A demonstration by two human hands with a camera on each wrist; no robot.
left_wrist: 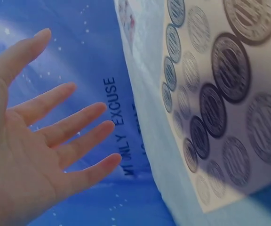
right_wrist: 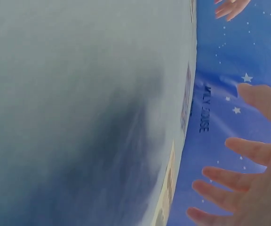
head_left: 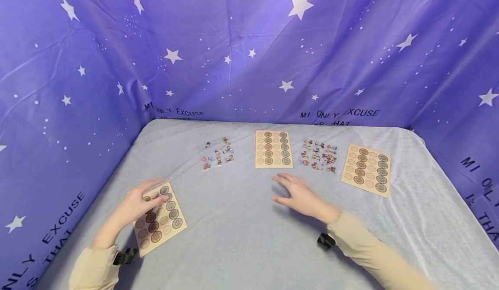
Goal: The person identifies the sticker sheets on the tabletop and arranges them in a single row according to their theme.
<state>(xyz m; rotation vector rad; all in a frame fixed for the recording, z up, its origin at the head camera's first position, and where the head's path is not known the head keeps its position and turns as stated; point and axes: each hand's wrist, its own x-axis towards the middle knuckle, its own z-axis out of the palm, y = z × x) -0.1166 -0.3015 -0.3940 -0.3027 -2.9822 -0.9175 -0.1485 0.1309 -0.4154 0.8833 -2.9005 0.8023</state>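
My left hand (head_left: 136, 203) hovers over a cream sticker sheet (head_left: 177, 233) at the table's left, fingers spread and holding nothing. Rows of round seal-like stickers, brown, grey and pale, cover that sheet, and the hand hides part of it. In the left wrist view the same sheet (left_wrist: 229, 188) lies apart from the spread fingers (left_wrist: 79, 136). My right hand (head_left: 304, 197) is held over the middle of the table with its fingers extended and nothing in them. Closest beyond it lies a second cream sheet (head_left: 274, 149) of round stickers.
A clear sheet (head_left: 218, 153) of small cartoon stickers lies at the back left, another clear sheet (head_left: 319, 156) right of centre. A third cream sheet (head_left: 366, 170) lies at the right. Purple star-printed curtains (head_left: 249, 43) enclose the grey-blue table (head_left: 241, 238).
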